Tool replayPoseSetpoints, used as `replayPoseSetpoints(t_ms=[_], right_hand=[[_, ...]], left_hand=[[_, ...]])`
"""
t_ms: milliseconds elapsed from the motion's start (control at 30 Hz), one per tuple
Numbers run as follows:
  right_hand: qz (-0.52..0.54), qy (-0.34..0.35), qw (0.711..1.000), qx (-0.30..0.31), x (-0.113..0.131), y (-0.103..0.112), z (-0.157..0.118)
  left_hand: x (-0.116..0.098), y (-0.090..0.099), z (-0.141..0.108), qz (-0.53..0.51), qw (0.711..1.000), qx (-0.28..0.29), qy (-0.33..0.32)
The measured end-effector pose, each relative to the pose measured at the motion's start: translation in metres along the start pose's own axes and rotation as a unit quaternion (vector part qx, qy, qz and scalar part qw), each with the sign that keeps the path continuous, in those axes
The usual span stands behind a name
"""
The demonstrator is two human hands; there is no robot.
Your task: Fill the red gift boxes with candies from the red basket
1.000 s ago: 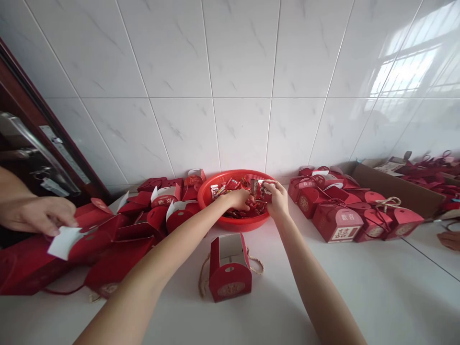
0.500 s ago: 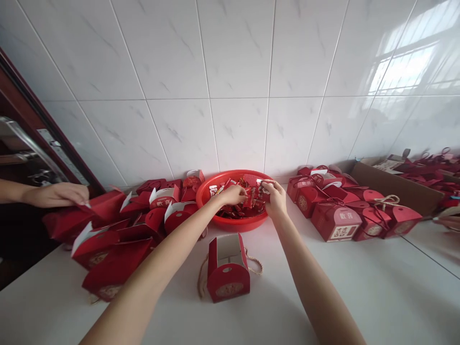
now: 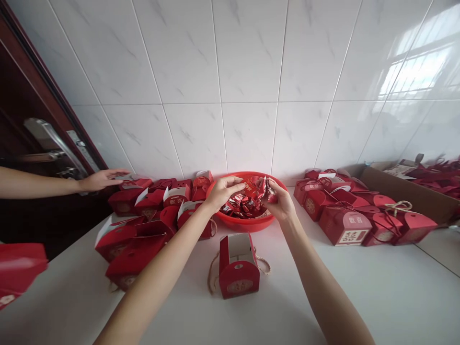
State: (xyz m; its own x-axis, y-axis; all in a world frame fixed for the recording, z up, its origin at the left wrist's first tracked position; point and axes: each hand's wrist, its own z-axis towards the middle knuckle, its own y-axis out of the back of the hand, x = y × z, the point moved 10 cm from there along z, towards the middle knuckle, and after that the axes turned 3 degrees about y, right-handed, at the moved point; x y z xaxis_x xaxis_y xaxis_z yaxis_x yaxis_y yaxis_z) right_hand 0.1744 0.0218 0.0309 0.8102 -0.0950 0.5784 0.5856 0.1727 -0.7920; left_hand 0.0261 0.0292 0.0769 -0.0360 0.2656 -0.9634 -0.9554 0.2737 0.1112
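Observation:
In front of me a red plastic basket [image 3: 247, 224] holds many red-wrapped candies [image 3: 247, 206]. Over its left side is my left hand [image 3: 226, 192], fingers stretched out and a little apart from the thumb, with no candy visible in it. My right hand [image 3: 282, 201], at the basket's right side, is closed around wrapped candies [image 3: 269, 191]; how many is hidden. Nearer to me stands a red paper gift box [image 3: 239, 278], its top open, white inside, with a rope handle [image 3: 264, 263] drooping at its side.
Red boxes [image 3: 134, 258], several with raised flaps, crowd the left. Closed red boxes [image 3: 343, 225] stand right, beside a cardboard carton [image 3: 406, 191]. Another person's hand [image 3: 104, 180] touches a box far left. A red box [image 3: 21, 268] enters at the left edge.
My left hand has lifted slightly, its fingers straighter. My right hand still holds candies. The other person's hand has reached farther back, and a red box has shifted to the left edge.

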Motion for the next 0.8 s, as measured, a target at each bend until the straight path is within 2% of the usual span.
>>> replayPoseSetpoints(t_ms=[133, 267, 467, 633, 800], right_hand=[[0.031, -0.001, 0.999, 0.019, 0.001, -0.011, -0.004], [0.004, -0.009, 1.000, 0.024, 0.002, -0.015, -0.010], [-0.129, -0.008, 0.992, -0.005, 0.012, -0.016, -0.030], [-0.242, 0.041, 0.968, 0.056, 0.022, -0.042, -0.054], [-0.358, 0.064, 0.924, 0.120, 0.016, -0.066, -0.079]], left_hand=[[-0.021, -0.010, -0.004, 0.053, 0.997, 0.003, -0.054], [-0.029, -0.021, -0.009, 0.066, 0.995, 0.017, -0.078], [-0.027, -0.022, -0.024, 0.119, 0.990, 0.058, -0.042], [-0.029, -0.021, -0.051, 0.108, 0.990, 0.083, -0.028], [-0.035, -0.015, -0.076, 0.117, 0.988, 0.091, -0.035]])
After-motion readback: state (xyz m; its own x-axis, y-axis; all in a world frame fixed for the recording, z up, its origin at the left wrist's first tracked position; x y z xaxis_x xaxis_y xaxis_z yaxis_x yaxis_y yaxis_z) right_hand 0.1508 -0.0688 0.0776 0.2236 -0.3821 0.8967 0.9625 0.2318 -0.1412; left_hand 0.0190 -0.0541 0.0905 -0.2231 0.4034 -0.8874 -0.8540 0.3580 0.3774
